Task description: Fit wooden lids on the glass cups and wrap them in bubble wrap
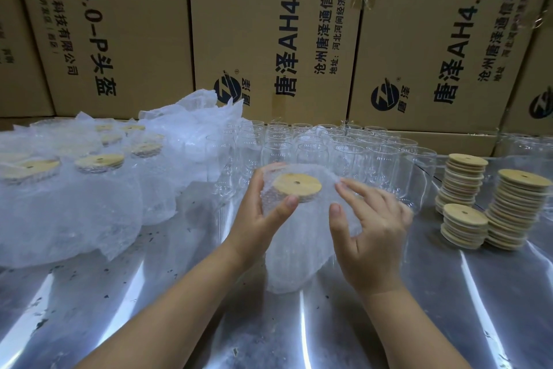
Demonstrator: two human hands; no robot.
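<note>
done: wrapped cups (98,163) upper left | now: left hand (263,216) grips lidded cup (297,185), right hand (371,228) loose-fingered against bubble wrap (299,258) | remaining: bare cups (344,153), lid stacks (520,210)

Left cardboard carton (125,24): dark print turned sideways, "AH4.0-P头盔"; smaller line beside it ending "通信科技有限公司".

Middle cardboard carton (257,3): sideways "唐泽AH4.0-P", cut off at the frame's top edge; smaller lines "沧州唐泽通信科技有…" and "地址:河北河间经济开发区"; round logo (228,90) with a Z shape, ® mark and "唐泽".

Right cardboard carton (419,3): sideways "唐泽AH4.0-P"; smaller line "沧州唐泽通信科技…", second line partly blurred; second round logo (385,97) of the same design.

Far-right carton (538,69): part of the same logo only.

Glass cups (338,144): faint marks below the rims, too small to read.
</note>
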